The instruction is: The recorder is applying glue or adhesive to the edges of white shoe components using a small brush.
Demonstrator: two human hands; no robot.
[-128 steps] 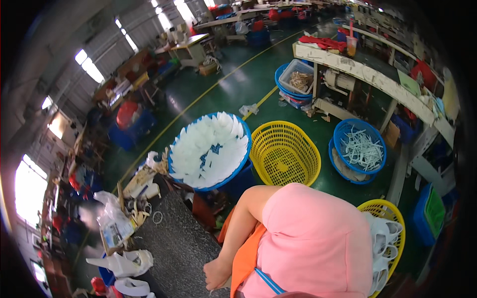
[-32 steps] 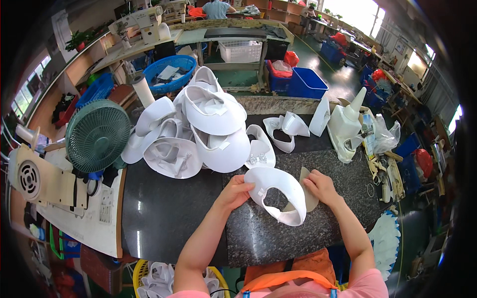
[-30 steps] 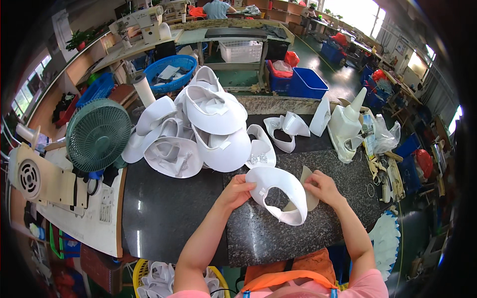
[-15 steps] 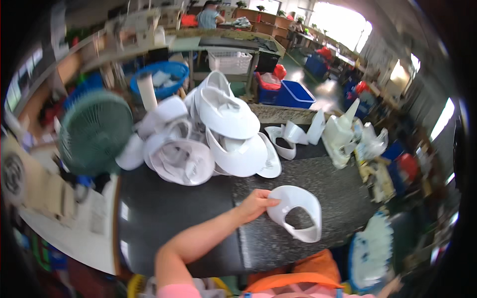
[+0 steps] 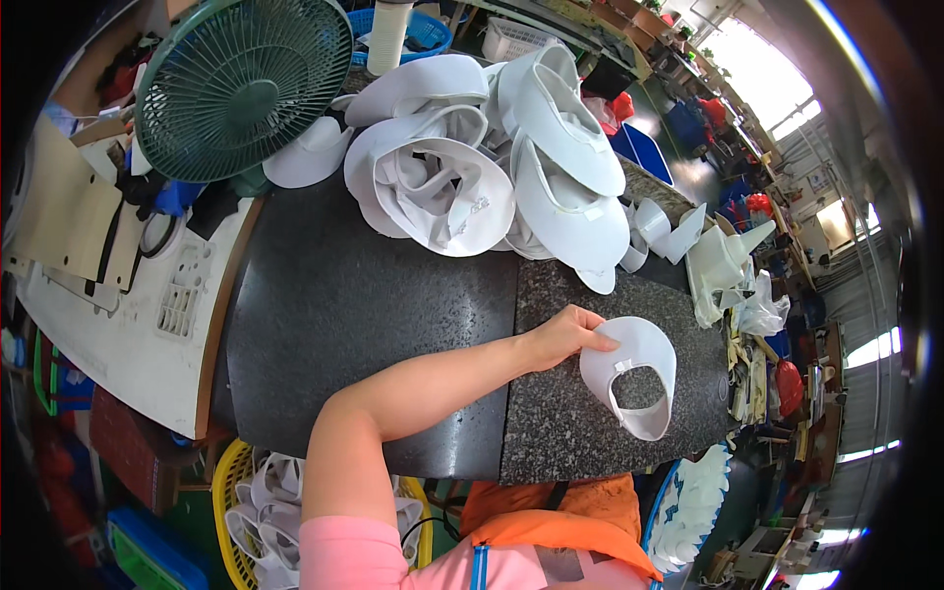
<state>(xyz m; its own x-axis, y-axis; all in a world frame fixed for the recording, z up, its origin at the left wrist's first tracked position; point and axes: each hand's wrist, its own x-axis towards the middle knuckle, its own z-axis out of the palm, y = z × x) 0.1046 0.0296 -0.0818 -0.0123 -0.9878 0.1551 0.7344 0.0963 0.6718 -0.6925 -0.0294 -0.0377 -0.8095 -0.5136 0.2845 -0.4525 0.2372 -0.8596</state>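
My left hand point(image 5: 570, 337) pinches the edge of a white sun visor point(image 5: 644, 346) between thumb and fingers. The visor hangs over the speckled right part of the dark tabletop point(image 5: 551, 428), its round head opening facing up toward me. Past the hand, a heap of white visors point(image 5: 565, 211) is stacked at the back of the table. One more visor point(image 5: 310, 152) lies at the heap's left, by the fan. My right hand is out of the picture.
A green caged fan point(image 5: 246, 93) stands at the back left. At the right back is a white bottle with a pointed spout point(image 5: 718, 261). Below the table edge are a yellow basket point(image 5: 224, 487) of white pieces and a blue-rimmed basket point(image 5: 661, 511).
My view has turned and dropped toward the table, so the yellow basket now shows more. The left hand keeps its hold on the visor. A hand at the lower right has left the picture.
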